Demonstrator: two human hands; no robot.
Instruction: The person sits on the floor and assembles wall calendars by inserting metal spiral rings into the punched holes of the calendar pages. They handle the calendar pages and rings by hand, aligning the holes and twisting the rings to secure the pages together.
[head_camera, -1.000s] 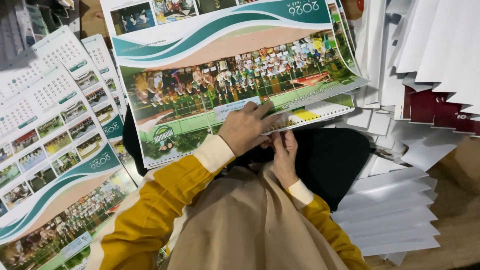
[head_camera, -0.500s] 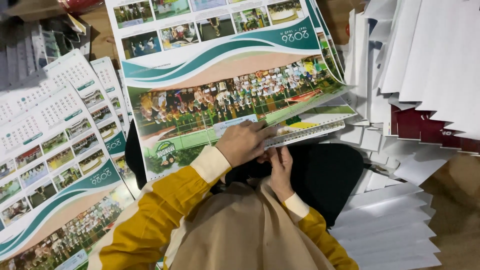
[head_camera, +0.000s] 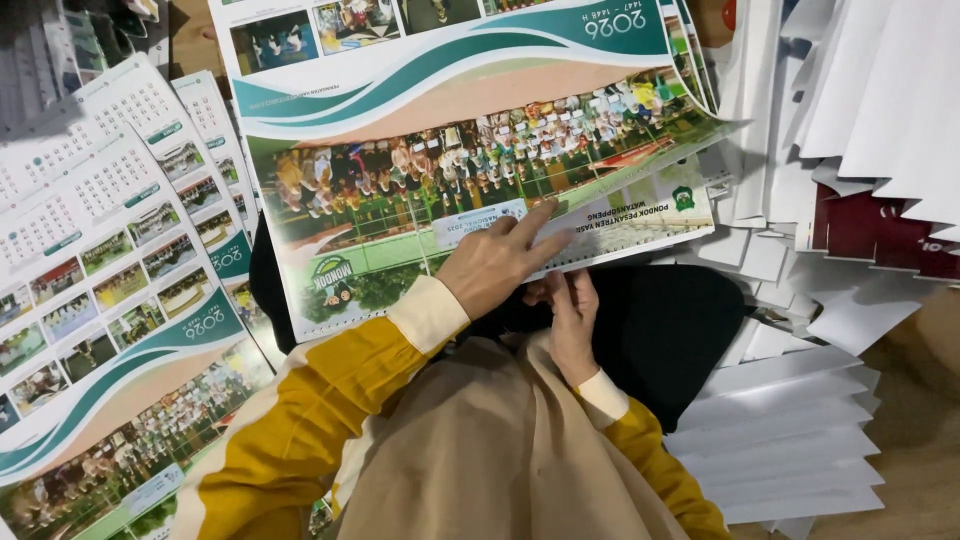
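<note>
Nearest to us lie our beige lap cloth (head_camera: 470, 450) and mustard-yellow sleeves with cream cuffs (head_camera: 330, 400). Our left hand (head_camera: 497, 265) lies flat, fingers spread, pressing on the near edge of the large glossy calendar sheet with a group photograph and teal wave bands (head_camera: 450, 130) — probably to hold the paper steady. Our right hand (head_camera: 572, 325) sits just beneath that edge, fingers curled and pinching it from below, as if feeling for a single sheet; how much it grips we cannot tell. The sheet rests on a stack of like sheets reaching away from our knees over a black cloth (head_camera: 660, 330). Left lie fanned calendar pages with date grids and small photographs (head_camera: 110, 230); right, a fan of blank white sheets (head_camera: 790, 430), and beyond it dark red card pieces (head_camera: 860, 225). Against half a second ago, both hands sit where they were — only the view has shifted a little.
</note>
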